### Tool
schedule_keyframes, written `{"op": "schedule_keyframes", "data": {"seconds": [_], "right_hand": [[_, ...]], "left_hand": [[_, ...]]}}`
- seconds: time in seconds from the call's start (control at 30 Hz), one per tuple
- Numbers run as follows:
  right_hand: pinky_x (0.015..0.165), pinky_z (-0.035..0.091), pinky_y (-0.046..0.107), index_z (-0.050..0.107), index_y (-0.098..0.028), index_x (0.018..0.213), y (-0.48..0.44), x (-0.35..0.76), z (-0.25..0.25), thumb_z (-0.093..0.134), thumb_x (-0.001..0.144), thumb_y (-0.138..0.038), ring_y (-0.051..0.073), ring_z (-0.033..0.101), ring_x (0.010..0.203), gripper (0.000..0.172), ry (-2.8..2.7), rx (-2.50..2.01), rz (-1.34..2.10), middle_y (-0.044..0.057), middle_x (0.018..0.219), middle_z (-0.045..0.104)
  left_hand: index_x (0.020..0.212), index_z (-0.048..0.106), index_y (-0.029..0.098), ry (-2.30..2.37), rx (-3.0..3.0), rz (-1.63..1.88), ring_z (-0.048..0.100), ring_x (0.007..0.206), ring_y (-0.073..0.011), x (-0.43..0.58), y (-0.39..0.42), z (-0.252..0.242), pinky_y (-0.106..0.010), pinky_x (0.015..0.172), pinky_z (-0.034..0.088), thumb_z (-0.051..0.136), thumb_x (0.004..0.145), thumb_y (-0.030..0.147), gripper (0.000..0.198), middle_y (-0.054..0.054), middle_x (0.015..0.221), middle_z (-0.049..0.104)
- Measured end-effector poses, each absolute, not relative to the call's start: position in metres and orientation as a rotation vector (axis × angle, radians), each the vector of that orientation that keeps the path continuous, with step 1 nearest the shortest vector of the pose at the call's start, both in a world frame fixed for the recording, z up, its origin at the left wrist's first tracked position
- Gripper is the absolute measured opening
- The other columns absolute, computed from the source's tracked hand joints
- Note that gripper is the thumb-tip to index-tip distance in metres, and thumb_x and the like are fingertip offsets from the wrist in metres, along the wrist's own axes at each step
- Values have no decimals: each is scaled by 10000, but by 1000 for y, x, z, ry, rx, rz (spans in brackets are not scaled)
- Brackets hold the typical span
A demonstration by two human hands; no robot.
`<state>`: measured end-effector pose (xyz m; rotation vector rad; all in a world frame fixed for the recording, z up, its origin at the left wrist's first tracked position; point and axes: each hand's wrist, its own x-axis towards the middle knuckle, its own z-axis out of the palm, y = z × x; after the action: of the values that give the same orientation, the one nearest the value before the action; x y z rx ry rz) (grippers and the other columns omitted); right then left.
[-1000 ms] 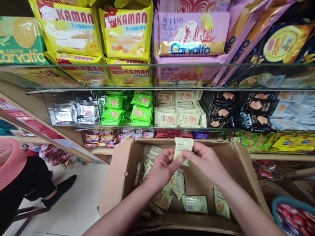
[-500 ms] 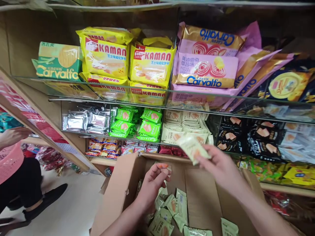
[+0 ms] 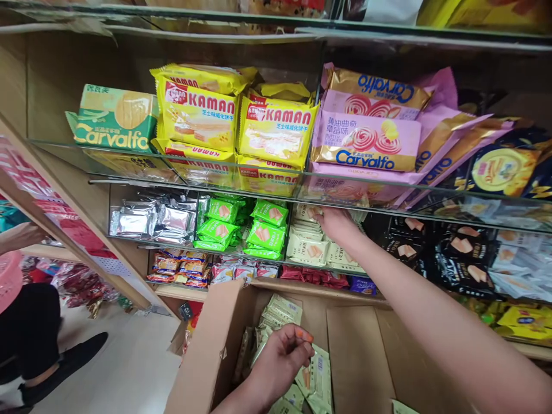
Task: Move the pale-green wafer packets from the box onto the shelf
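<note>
My right hand (image 3: 338, 224) reaches into the middle shelf, over stacks of pale cream-green snack packets (image 3: 307, 250); its fingertips are partly hidden behind the glass edge and among the packets, so what it holds does not show. Over the open cardboard box (image 3: 207, 351), my left hand (image 3: 287, 353) is closed, thumb against fingers, with an orange mark at a fingertip. Anything between those fingers is too small to make out. Beneath and around it lie loose pale green packets (image 3: 319, 374) inside the box.
Green packets (image 3: 219, 230) and silver ones (image 3: 135, 221) sit left on the same shelf, black ones (image 3: 468, 270) right. A glass shelf (image 3: 267, 187) with yellow KAMAN packs (image 3: 198, 115) runs above. A person in black trousers (image 3: 34, 328) is at far left.
My right hand has moved up and forward into the shelf; the packet it held is no longer visible in it. My left hand is lower in view, still over the box. The view has shifted slightly.
</note>
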<state>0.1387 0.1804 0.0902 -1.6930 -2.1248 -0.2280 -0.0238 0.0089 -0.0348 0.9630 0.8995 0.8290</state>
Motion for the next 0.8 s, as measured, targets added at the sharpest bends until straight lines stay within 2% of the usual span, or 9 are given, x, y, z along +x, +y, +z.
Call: {"op": "schedule_keyframes", "data": {"seconds": [0.17,0.3,0.43,0.7,0.8], "right_hand": [[875,348,381,578,-170,992,179,135,89,513,769,-248,282,513,1005,245,-2192,-1738,-344,122,1067,596],[882,330,419,586,-159,963,182,133,90,515,774,-271,304,503,1006,231,-2177,-1822,-387,144,1027,605],[879,337,408,566,-152,1008,182,132,94,524,769,-261,295,513,993,265,-2196,-1846,-397,141,999,614],[895,340,394,507,-152,1106,185,134,91,520,757,-247,298,462,1072,363,-2227,-1800,-380,139,1174,525],[883,355,378,502,-162,1117,190,137,90,521,759,-272,284,476,1057,375,-2212,-1814,-330,122,1149,547]], "left_hand": [[736,535,126,907,1000,759,450,536,-93,-21,7,-37,-228,523,332,659,620,377,303,23,591,516],[736,536,132,913,1029,710,441,523,-88,-19,7,-39,-231,529,341,651,622,367,285,36,574,493],[727,526,132,914,1040,690,432,526,-84,-18,6,-42,-236,541,346,648,622,366,285,33,592,494],[744,513,139,919,1087,575,395,538,-74,-17,1,-47,-218,524,285,646,612,380,306,44,606,477],[754,511,136,920,1109,537,373,547,-74,-17,0,-50,-216,524,273,636,620,365,293,42,621,469]]}}
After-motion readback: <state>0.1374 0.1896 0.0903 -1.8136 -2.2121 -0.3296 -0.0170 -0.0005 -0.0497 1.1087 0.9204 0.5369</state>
